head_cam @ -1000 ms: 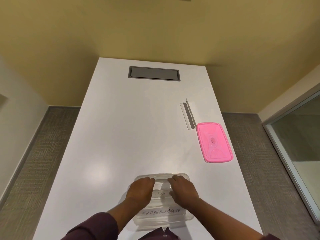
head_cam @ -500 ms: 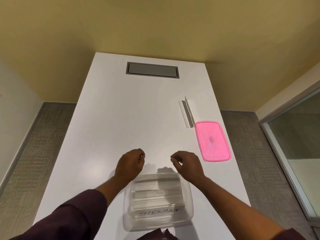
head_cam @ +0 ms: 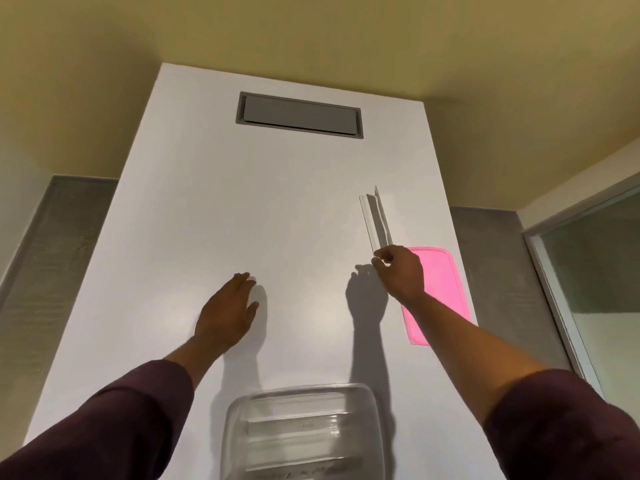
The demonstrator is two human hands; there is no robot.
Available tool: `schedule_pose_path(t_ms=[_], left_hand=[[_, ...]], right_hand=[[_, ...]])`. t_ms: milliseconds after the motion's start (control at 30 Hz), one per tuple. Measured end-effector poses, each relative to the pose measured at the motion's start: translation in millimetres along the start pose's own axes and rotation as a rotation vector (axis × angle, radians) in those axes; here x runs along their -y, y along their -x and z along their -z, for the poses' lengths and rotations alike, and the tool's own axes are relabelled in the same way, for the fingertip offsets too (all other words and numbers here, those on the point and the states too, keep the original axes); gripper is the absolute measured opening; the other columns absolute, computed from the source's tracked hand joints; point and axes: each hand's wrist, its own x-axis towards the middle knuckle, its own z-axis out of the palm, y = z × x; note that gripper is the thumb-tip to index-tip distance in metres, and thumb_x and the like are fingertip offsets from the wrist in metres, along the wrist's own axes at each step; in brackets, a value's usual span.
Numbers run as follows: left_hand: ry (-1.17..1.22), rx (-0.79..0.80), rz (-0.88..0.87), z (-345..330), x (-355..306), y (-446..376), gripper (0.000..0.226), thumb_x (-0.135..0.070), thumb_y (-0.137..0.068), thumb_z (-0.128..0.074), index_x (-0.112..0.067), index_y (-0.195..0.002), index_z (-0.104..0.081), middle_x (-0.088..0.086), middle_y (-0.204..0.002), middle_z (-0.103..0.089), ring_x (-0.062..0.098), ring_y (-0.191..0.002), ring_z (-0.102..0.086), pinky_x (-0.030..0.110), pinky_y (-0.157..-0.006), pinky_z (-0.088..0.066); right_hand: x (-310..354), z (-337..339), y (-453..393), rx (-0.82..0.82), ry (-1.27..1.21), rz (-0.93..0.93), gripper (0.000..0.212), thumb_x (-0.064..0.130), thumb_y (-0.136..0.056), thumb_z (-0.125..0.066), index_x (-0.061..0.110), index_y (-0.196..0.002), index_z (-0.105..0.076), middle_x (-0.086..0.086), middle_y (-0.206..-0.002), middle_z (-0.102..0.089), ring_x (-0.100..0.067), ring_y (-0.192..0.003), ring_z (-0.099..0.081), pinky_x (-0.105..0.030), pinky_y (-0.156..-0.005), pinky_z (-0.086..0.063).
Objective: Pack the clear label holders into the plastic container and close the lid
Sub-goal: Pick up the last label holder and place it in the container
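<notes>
One holder (head_cam: 375,221) lies loose on the desk (head_cam: 207,220), its near end pinched by the right hand (head_cam: 401,271). Several more fill the container (head_cam: 304,431). One pink lid (head_cam: 441,292) lies right. The left hand (head_cam: 227,311) hovers spread, empty.

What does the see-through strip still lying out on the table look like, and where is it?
On the white table, look toward the right edge, just beyond the pink lid. The loose clear label holder is a long L-shaped strip, one flange upright, its near end at the right hand fingers; unlike the lid, it is colourless.
</notes>
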Motion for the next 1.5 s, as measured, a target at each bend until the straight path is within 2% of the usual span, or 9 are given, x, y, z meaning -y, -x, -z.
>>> schedule_pose_path(t_ms=[100, 200, 367, 733, 933, 1033, 1167, 1333, 1500], left_hand=[[-0.091, 0.095, -0.057, -21, 16, -17, 0.068, -0.047, -0.100, -0.042, -0.010, -0.155, -0.027, 0.005, -0.166, -0.019, 0.025, -0.154, -0.017, 0.041, -0.123, -0.021], [-0.156, 0.086, -0.076, -41, 23, -22, 0.076, -0.055, -0.097, -0.023, -0.009, -0.157, -0.019, 0.006, -0.168, -0.009, 0.027, -0.155, -0.011, 0.047, -0.124, -0.020], [-0.115, 0.001, -0.093, -67, 32, -23, 0.071, -0.049, -0.100, -0.029, -0.017, -0.159, -0.008, -0.001, -0.169, -0.003, 0.021, -0.156, -0.003, 0.044, -0.126, -0.012], [-0.112, 0.051, -0.078, -73, 40, -29, 0.071, -0.049, -0.099, -0.031, -0.019, -0.160, -0.007, -0.003, -0.169, -0.003, 0.019, -0.156, -0.004, 0.042, -0.126, -0.010], [-0.096, 0.135, -0.068, -59, 35, -28, 0.073, -0.056, -0.098, -0.021, -0.019, -0.159, -0.007, -0.005, -0.169, 0.001, 0.018, -0.156, 0.000, 0.041, -0.126, -0.010], [-0.102, 0.226, -0.053, -46, 28, -32, 0.075, -0.056, -0.098, -0.024, -0.016, -0.159, -0.002, -0.002, -0.166, 0.011, 0.021, -0.156, 0.002, 0.041, -0.126, -0.011], [-0.054, 0.309, -0.119, -19, 9, -30, 0.080, -0.037, -0.102, -0.044, -0.017, -0.157, 0.010, -0.004, -0.165, 0.017, 0.018, -0.156, 0.006, 0.033, -0.126, -0.005], [-0.012, 0.075, -0.349, 15, -33, -12, 0.087, -0.027, -0.096, -0.055, -0.022, -0.159, 0.004, -0.008, -0.168, 0.011, 0.012, -0.155, 0.006, 0.035, -0.127, -0.013], [-0.101, -0.072, -0.539, 48, -78, 1, 0.101, -0.032, -0.086, -0.071, -0.026, -0.159, -0.003, -0.009, -0.169, 0.003, 0.018, -0.156, 0.002, 0.041, -0.123, -0.020]], right_hand=[[-7, -3, -39, -0.041, 0.068, -0.031, 0.035, 0.024, -0.090, -0.071, 0.015, -0.123, -0.067, -0.009, -0.123, -0.065, -0.027, -0.113, -0.063, -0.039, -0.094, -0.050], [-17, -8, -68, -0.052, 0.114, -0.073, 0.044, 0.022, -0.088, -0.071, 0.014, -0.130, -0.062, -0.014, -0.130, -0.059, -0.033, -0.115, -0.061, -0.039, -0.093, -0.049], [-36, -20, -97, -0.023, 0.158, -0.089, 0.049, 0.027, -0.089, -0.069, 0.012, -0.134, -0.058, -0.011, -0.131, -0.058, -0.031, -0.115, -0.061, -0.039, -0.094, -0.049], [-28, -36, -119, -0.021, 0.196, -0.194, 0.020, 0.011, -0.089, -0.055, 0.010, -0.102, -0.071, -0.011, -0.095, -0.074, -0.035, -0.089, -0.069, -0.034, -0.071, -0.053], [-19, -30, -90, -0.015, -0.152, -0.248, 0.011, 0.008, -0.086, -0.066, -0.003, -0.085, -0.069, -0.009, -0.073, -0.066, -0.027, -0.072, -0.059, -0.035, -0.067, -0.049], [-14, -30, -60, 0.094, -0.435, -0.363, 0.017, 0.002, -0.087, -0.065, -0.014, -0.085, -0.060, -0.010, -0.072, -0.050, -0.020, -0.069, -0.047, -0.033, -0.063, -0.038], [2, -23, -6, 0.239, -0.736, -0.429, 0.014, -0.002, -0.091, -0.061, -0.006, -0.094, -0.074, -0.014, -0.079, -0.063, -0.023, -0.070, -0.058, -0.033, -0.063, -0.048], [14, -4, 57, 0.514, -0.990, -0.402, 0.018, 0.006, -0.098, -0.063, 0.006, -0.106, -0.079, -0.018, -0.095, -0.077, -0.028, -0.084, -0.073, -0.038, -0.075, -0.058], [19, 23, 100, 0.765, -1.028, -0.366, 0.034, 0.012, -0.095, -0.069, -0.003, -0.126, -0.067, -0.019, -0.101, -0.070, -0.027, -0.090, -0.066, -0.031, -0.076, -0.053]])
